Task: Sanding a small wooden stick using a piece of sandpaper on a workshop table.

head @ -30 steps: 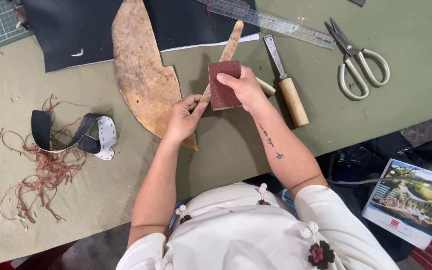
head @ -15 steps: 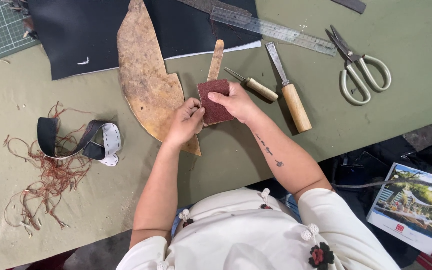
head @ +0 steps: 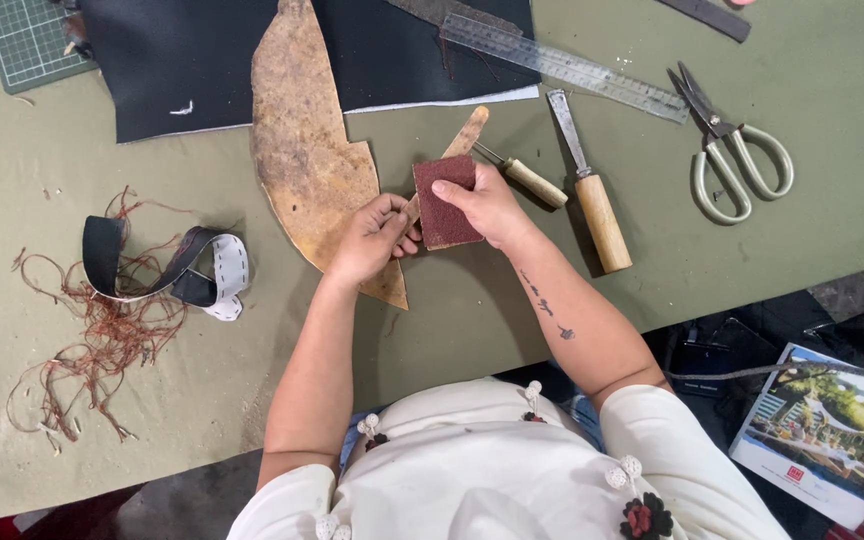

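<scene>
Mid-sanding, looks like. Right hand (head: pixel 487 205) fingers clamped on dark red sandpaper square (head: pixel 445 202); left hand (head: pixel 372 238) pinching thin tan wooden stick (head: pixel 462 142) over table middle. How smooth so far? Can't tell, stick mostly hidden. Wooden-handled knife (head: pixel 592 200), scissors (head: pixel 737 165) lying untouched.

Soft, even light falls from above onto my green table (head: pixel 772 250); it is bright without harsh glare. My left hand (head: pixel 372 238) and right hand (head: pixel 487 205) cast faint, short shadows. The metal ruler (head: pixel 572 68) shows a dull sheen. Focus is sharp at the centre; the floor below looks dimmer, and the edges bend slightly.
</scene>
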